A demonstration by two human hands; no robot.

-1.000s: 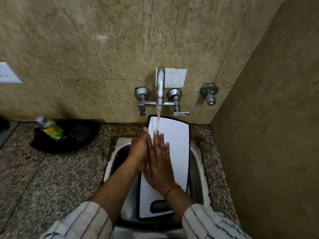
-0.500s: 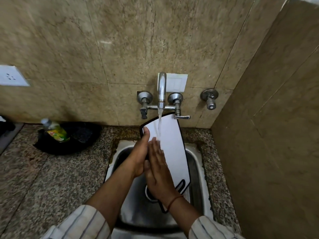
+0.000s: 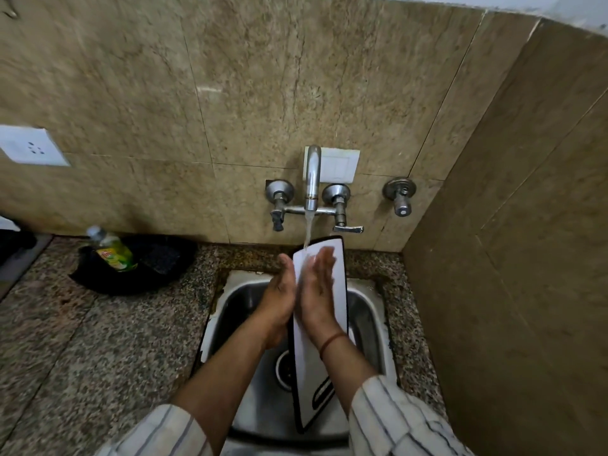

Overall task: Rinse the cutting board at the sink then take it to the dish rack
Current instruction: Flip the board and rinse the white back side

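Cutting board [image 3: 307,373] is over the sink [image 3: 368,311], tipped up on edge, top end under the tap [image 3: 312,179] with water running onto it. Left hand [image 3: 279,301] grips its left edge, fingers behind the board. Right hand [image 3: 316,291] lies flat and open on the white face, not gripping. Left of the sink on the worktop [image 3: 98,340]: green soap bottle [image 3: 113,251] in a black tray [image 3: 154,264].

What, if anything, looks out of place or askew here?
Little stands out. The cutting board is tilted on edge in the sink for rinsing. A dish soap bottle lies on its side in a black tray.
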